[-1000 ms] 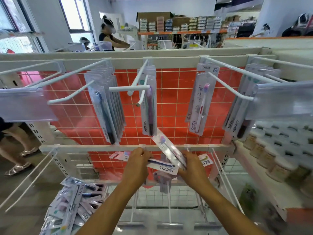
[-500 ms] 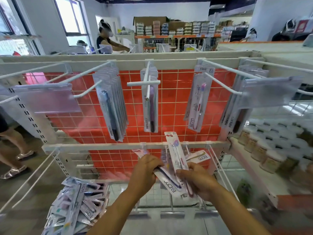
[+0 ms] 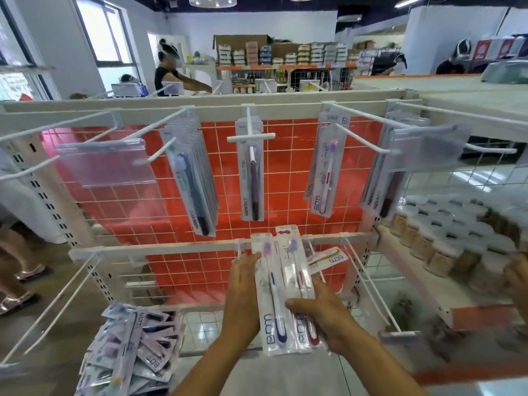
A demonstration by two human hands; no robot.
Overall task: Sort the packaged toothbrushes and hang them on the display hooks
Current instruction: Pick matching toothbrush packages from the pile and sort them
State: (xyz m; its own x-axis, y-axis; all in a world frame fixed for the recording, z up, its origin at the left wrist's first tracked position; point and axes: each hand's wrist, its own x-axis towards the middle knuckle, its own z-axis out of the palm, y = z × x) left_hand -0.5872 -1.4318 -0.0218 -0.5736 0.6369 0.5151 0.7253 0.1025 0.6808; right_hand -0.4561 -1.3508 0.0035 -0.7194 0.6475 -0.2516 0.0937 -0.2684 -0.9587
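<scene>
- Our right hand [image 3: 323, 318] grips a fan of packs [image 3: 281, 295] from below, thumb across their front, fingers curled behind.
- The front pack [image 3: 271, 304] shows a blue-handled brush, and the one beside it a red-handled brush [image 3: 303, 281].
- A third pack [image 3: 328, 260] pokes out sideways to the right, behind the others.
- Our left hand [image 3: 243, 292] lies flat along the left edge of the front pack, fingers straight, touching it.
- The packs stand upright in front of the lower rail [image 3: 171, 247], below the upper hooks.
- On the upper rail [image 3: 217, 110], a thick row of packs [image 3: 197, 178] hangs on the left hook, a single purple brush pack [image 3: 253, 172] in the middle, a pink one [image 3: 325, 172] to its right, and more [image 3: 380, 178] at the far right.
- A loose heap of packs [image 3: 131, 352] lies at lower left.
- Jars [image 3: 445, 232] fill the shelf at right.
</scene>
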